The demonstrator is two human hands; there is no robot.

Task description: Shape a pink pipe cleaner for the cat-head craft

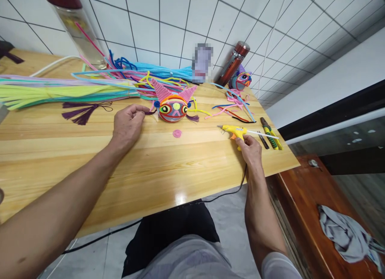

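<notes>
In the middle of the frame, a mask with pink horns sits on the table. The left hand has finger and thumb together on a dark tassel at its left side. Right of the middle, the right hand has its fingers wrapped around a yellow glue gun. A hard tug could pull the tassel loose or tip the mask. The cord hangs off the near edge, so the legs could catch it and yank the glue gun. If hot, its tip could burn skin. Marks on the glue gun are too small to read.
</notes>
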